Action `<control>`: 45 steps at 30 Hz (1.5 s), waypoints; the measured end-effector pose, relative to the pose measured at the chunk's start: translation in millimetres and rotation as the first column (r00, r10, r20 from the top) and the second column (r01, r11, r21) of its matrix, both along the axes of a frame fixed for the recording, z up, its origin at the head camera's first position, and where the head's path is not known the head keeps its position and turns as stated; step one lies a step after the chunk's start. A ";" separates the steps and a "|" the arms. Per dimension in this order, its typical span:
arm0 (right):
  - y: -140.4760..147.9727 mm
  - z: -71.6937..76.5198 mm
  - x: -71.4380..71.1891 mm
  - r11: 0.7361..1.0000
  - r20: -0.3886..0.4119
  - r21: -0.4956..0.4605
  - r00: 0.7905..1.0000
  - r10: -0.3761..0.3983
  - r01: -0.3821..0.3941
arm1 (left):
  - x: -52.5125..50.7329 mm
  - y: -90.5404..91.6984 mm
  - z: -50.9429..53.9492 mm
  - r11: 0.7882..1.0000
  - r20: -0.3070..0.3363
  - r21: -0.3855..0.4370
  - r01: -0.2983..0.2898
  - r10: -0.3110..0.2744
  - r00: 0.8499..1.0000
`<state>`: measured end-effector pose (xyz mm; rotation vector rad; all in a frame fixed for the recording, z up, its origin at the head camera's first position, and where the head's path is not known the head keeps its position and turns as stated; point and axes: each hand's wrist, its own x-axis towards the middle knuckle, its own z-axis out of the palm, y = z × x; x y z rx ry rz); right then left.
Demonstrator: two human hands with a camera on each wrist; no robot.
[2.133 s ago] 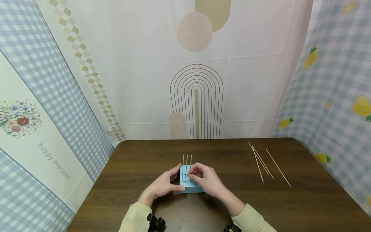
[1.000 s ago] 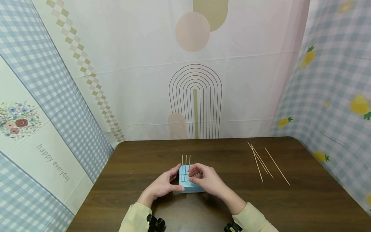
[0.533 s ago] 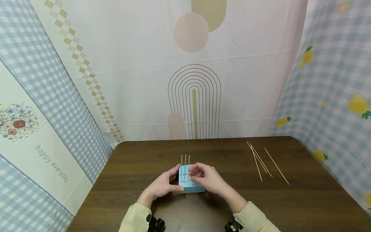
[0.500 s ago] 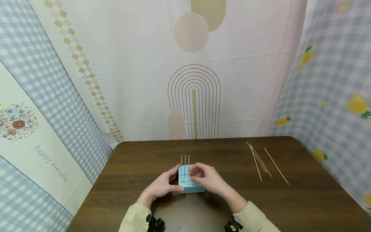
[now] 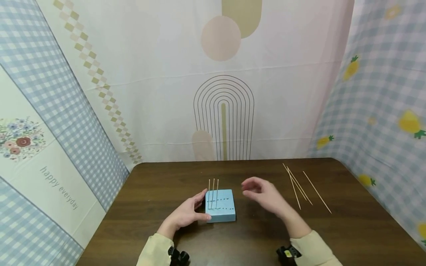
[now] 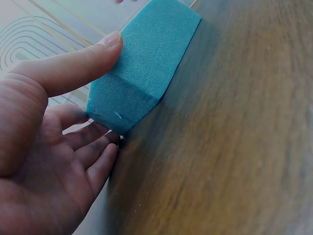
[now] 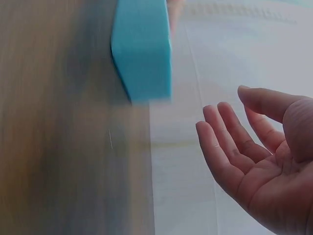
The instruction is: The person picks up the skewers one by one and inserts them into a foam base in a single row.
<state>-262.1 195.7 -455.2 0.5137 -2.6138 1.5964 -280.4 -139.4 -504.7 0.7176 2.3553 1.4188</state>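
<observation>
My left hand [image 5: 186,214] gripped the blue block [image 5: 226,213], three sticks [image 5: 213,194] standing in it — right of it, my right hand [image 5: 265,194] hung unclasped.

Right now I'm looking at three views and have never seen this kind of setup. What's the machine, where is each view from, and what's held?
There is no machine: these are a person's two bare hands. The wide picture comes from a camera worn on the head, looking forward and down. The two close ones come from cameras on the wrists, each watching its own hand.

On the brown table sits a blue block with three thin sticks standing in it. Off to the right lie a few loose sticks.

The left hand grips the block's left side between thumb and fingers. The right hand is apart from the block and holds nothing.
</observation>
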 end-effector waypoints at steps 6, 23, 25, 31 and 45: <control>69.9 -2.8 -6.0 0.981 -0.058 0.102 0.986 -0.159 0.164 | -0.2 -0.4 -0.5 1.000 0.000 0.002 0.008 -0.008 1.000; 148.8 -33.5 -11.8 0.914 0.074 0.210 0.926 -0.369 0.347 | -0.1 0.3 0.2 1.000 -0.003 0.004 0.005 -0.005 1.000; 148.7 -34.9 -12.0 0.914 0.085 0.217 0.926 -0.367 0.343 | 0.6 0.4 1.0 1.000 -0.004 0.005 0.005 -0.005 1.000; 148.1 -38.3 -12.5 0.917 0.103 0.235 0.930 -0.352 0.321 | 0.8 0.3 1.0 1.000 -0.007 -0.004 -0.002 0.002 1.000; 134.1 -34.6 -13.6 0.932 0.103 0.288 0.960 -0.260 0.222 | -1.7 0.3 -1.0 1.000 -0.009 -0.004 0.012 -0.012 1.000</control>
